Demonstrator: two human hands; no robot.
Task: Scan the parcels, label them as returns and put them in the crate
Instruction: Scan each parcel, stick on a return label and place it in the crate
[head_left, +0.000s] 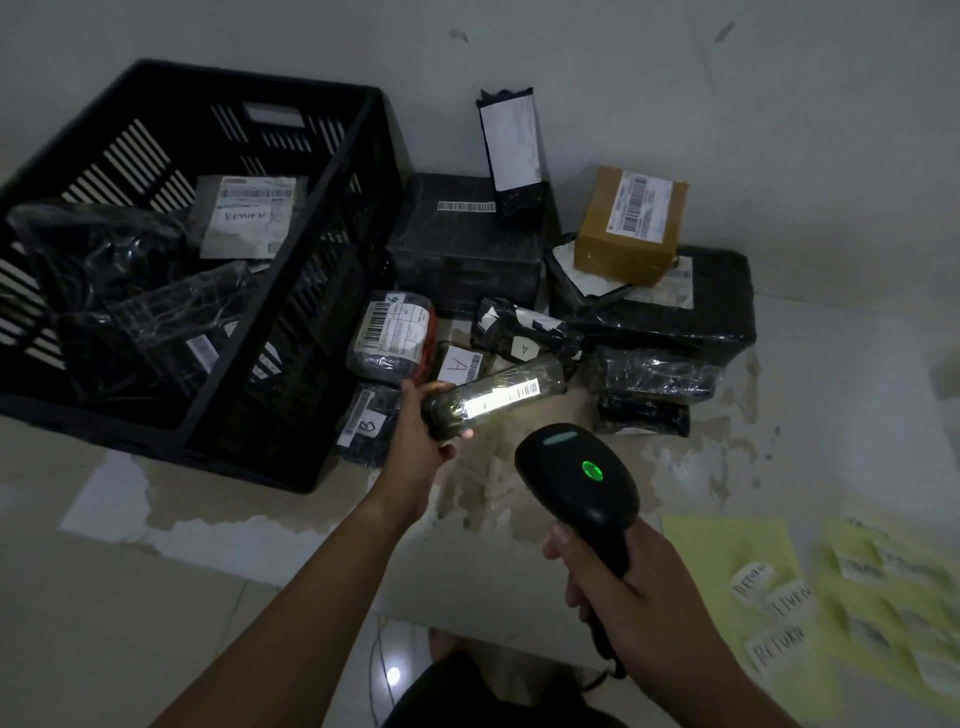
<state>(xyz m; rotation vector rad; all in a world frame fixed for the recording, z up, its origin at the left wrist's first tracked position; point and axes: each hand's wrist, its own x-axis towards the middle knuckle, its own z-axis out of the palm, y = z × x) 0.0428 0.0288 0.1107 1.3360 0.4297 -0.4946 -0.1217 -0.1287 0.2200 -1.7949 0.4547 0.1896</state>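
Gripping parcel (493, 402), left hand (423, 421); scanner (576, 478), right hand (618, 577), seemingly aimed there.

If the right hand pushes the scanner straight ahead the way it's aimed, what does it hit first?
Most likely the long wrapped parcel that the left hand holds: the scanner throws its light on it, though depth is unclear.

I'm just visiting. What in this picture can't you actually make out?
All in the head view:
Brown box label print: too small to read.
Held parcel label: partly washed out by the scanner's light.
Crate bottom: hidden under dark wrapped parcels.
Return stickers: blurred; the far sheet is cut off by the right edge.
Scanner handle: covered by the right hand.
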